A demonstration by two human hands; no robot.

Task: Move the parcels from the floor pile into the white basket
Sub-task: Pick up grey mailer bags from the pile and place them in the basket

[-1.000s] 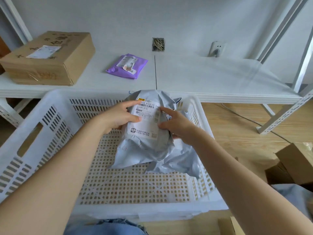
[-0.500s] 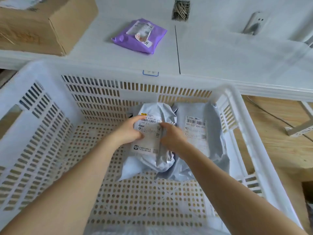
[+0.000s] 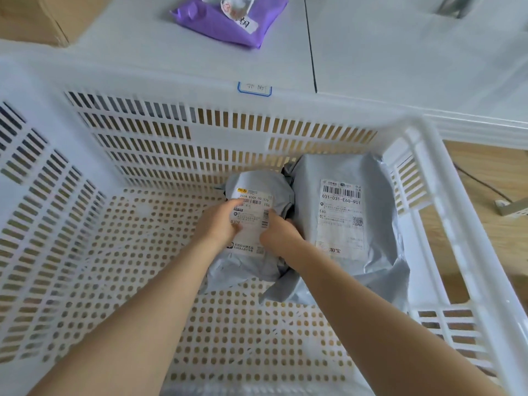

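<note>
White basket (image 3: 177, 144) holds two grey parcels (image 3: 340, 224); both hands (image 3: 220, 227) grasp one.

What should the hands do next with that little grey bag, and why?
Probably let go. The small grey plastic parcel, held by the left hand and right hand, already seems to rest on the white slotted basket's floor beside the larger grey parcel.

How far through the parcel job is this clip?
One grey parcel already lies in the white basket, against its right wall. A second, smaller grey parcel is down beside it with the left hand and right hand on it. The floor pile is out of view, so what remains is unknown.
</note>
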